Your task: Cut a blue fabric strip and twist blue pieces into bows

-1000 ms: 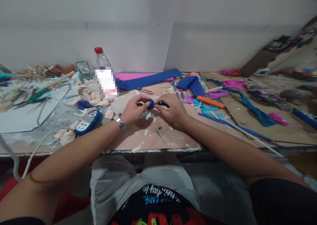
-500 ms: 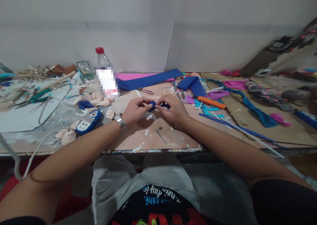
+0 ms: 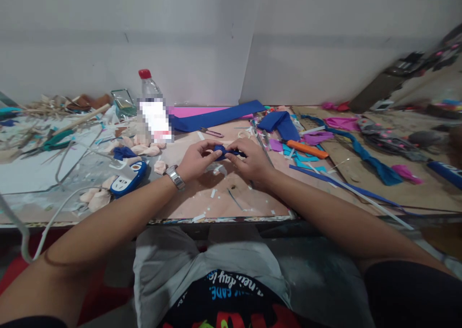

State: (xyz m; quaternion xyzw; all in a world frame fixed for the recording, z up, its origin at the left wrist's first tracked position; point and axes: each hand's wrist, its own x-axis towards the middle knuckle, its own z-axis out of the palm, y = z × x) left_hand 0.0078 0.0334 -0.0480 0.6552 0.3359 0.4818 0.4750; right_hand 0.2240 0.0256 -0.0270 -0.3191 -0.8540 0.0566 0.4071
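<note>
Between both hands is a small piece of dark blue crepe paper, bunched and folded, held just above the table. My left hand pinches its left side between thumb and fingers; a metal watch is on that wrist. My right hand pinches the right side, its thumb meeting the left thumb at the middle. Part of the blue piece runs under the right fingers and is hidden there. Behind the hands lie small pink-handled snips and a long blue paper strip.
A red-capped bottle stands at back left. Left are a blue-white power socket with cables, peach paper petals and green-handled pliers. Right lie an orange cutter, paper scraps, a white stick and a teal twisted strip.
The blue piece between the fingertips has changed shape slightly and shows more spread-out folds. Both hands have barely shifted and keep their pinch.
</note>
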